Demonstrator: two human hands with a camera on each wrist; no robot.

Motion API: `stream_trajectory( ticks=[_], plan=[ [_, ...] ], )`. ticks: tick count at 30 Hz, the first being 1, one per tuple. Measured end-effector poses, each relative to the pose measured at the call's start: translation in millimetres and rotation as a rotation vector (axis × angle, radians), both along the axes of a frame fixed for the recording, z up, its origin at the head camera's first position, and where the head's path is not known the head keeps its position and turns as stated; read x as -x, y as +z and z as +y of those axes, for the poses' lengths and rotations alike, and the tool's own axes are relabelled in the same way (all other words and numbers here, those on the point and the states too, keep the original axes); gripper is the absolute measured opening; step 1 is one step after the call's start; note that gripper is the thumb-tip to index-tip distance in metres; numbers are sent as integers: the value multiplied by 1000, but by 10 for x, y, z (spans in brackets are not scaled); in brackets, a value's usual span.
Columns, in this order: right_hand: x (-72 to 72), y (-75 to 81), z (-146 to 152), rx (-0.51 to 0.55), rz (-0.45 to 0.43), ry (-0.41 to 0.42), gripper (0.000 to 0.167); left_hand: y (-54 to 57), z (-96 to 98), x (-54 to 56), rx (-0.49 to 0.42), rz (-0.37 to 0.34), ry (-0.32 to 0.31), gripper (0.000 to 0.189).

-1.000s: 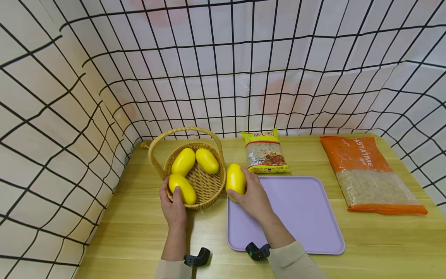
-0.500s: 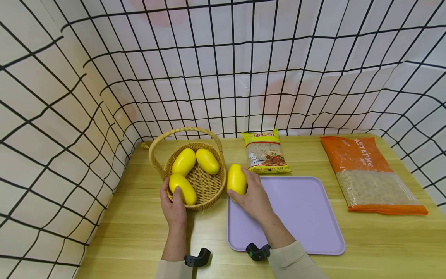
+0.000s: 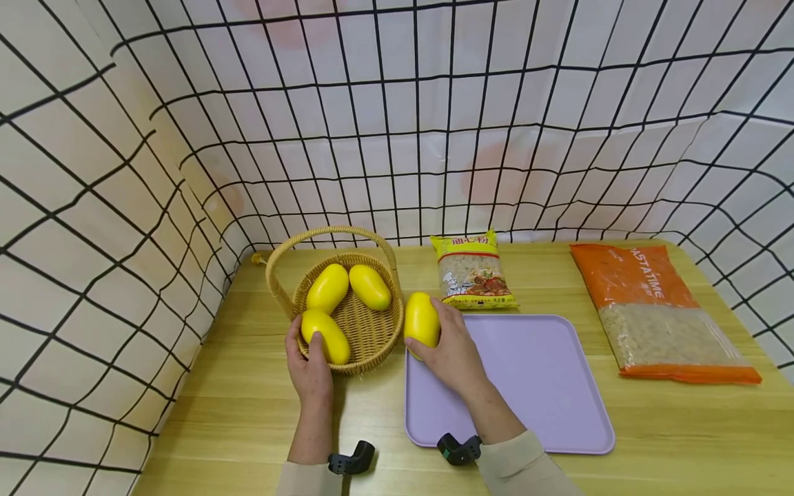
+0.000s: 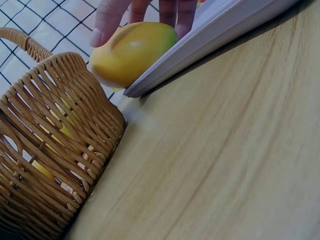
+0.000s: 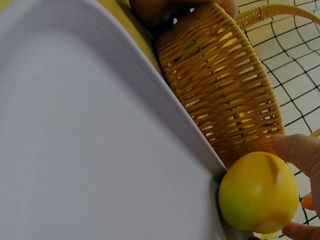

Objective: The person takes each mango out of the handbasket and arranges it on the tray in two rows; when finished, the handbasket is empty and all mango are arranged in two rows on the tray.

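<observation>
The left hand [image 3: 312,370] held a front yellow fruit [image 3: 330,339], thumb on top, at the near left edge of the basket [image 3: 371,331]. Two more fruits [image 3: 327,288] lay inside. The right hand [image 3: 454,350] held another yellow fruit [image 3: 420,318] at the purple tray's [image 3: 527,386] far left corner, just beside the basket. A small yellow bag [image 3: 474,272] lay behind the tray.
</observation>
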State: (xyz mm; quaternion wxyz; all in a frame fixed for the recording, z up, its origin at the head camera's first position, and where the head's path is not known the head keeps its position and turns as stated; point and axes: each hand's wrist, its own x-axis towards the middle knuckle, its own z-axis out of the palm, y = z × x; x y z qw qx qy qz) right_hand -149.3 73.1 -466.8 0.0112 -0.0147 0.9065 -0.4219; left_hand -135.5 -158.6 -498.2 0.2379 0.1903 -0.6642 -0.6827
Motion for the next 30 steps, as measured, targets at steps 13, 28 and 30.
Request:
stream_trajectory(
  ticks=[13, 28, 30],
  plan=[
    [-219, 243, 2, -210, 65, 12, 89, -24, -13, 8, -1, 5, -6, 50],
    [-437, 520, -328, -124, 164, 283, 77, -2, -19, 3, 13, 22, -3, 49],
    [-409, 520, -416, -105, 157, 308, 75, -3, -19, 6, 12, 18, -6, 49]
  ],
)
